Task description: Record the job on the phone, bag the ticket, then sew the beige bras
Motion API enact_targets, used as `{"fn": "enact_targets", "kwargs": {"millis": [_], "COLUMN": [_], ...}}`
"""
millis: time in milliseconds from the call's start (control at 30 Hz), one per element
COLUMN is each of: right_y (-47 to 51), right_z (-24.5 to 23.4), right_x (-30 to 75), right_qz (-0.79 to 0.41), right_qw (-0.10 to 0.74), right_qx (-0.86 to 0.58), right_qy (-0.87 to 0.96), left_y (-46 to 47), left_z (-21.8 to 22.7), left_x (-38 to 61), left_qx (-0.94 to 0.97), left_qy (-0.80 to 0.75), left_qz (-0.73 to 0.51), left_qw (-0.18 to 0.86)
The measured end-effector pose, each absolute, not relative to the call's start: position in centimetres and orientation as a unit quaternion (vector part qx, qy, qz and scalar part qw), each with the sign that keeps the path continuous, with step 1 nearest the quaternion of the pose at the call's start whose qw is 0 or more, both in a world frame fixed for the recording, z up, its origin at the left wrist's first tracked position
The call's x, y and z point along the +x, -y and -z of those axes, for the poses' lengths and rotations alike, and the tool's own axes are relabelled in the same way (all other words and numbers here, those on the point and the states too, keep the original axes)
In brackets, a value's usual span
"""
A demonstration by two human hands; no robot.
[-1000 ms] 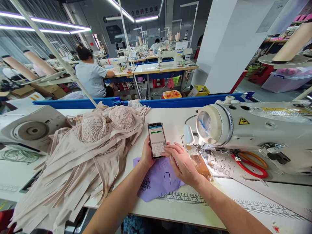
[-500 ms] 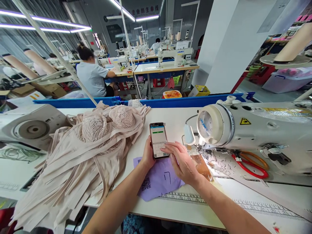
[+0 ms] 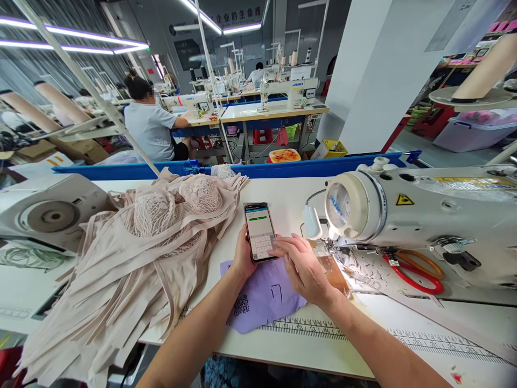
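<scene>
A smartphone [image 3: 258, 226] is tilted up over the white table, its screen showing a number keypad below a green bar. My left hand [image 3: 243, 257] grips it from the left and below. On the other side, my right hand [image 3: 302, 265] has its fingers stretched out at the keypad's right edge; whether a fingertip touches the glass I cannot tell. Beneath both hands lies a creased purple paper [image 3: 258, 307] with a QR code and a handwritten mark. Left of the phone is a heap of beige lace bras [image 3: 157, 237] with long straps.
A sewing machine [image 3: 407, 205] takes up the right side, with red-handled scissors [image 3: 420, 279] beneath its arm. Another machine [image 3: 52, 213] stands at the left. A printed ruler [image 3: 307, 326] runs along the front edge. Beyond a blue rail, a person [image 3: 148, 126] sits sewing.
The phone and my left hand have shifted slightly left. My right hand's fingertips have moved a little toward the keypad's right edge. The bras and paper lie as before.
</scene>
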State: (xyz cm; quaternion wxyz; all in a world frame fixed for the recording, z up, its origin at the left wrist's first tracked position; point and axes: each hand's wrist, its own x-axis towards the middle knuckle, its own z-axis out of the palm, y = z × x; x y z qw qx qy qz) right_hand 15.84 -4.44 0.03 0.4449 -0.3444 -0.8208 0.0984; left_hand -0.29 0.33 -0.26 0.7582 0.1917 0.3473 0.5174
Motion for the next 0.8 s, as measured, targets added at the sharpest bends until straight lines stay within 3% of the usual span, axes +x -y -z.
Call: {"fn": "enact_targets", "kwargs": {"millis": [800], "right_y": [4.57], "right_z": [-0.28], "right_x": [15.48], "right_qz": [-0.097], "right_qw": [0.449], "right_qx": [-0.348], "right_qy": [0.818], "left_y": [-0.19], "left_z": [0.35], "left_x": [-0.09], "left_qx": [0.188], "left_qy": [-0.366], "left_qz": [-0.539], "left_qw": [0.735]}}
